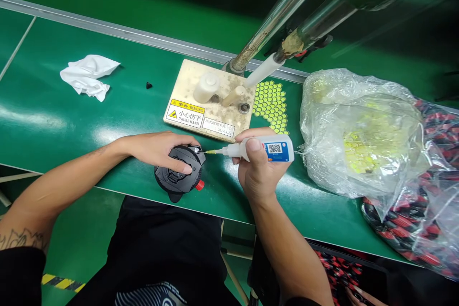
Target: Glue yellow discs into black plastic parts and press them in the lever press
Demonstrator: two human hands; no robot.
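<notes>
My left hand (165, 150) is closed over a round black plastic device (175, 177) with a red knob (200, 185) on its side, steadying it on the green table. Its thumb presses on the top face. In my right hand (260, 169) is a squeeze bottle (276, 148) with a blue label, held almost level. The bottle's thin needle tip points left and reaches a small silvery round spot (198, 149) at the device's upper edge. Whether the tip touches it, I cannot tell.
Behind my hands stands a fixture block (211, 100) with a warning label and metal posts. Yellow-green round pieces (270, 105) lie beside it. Plastic bags (358, 134) of parts fill the right. A white cloth (89, 75) lies left. Another person's hand (358, 297) shows lower right.
</notes>
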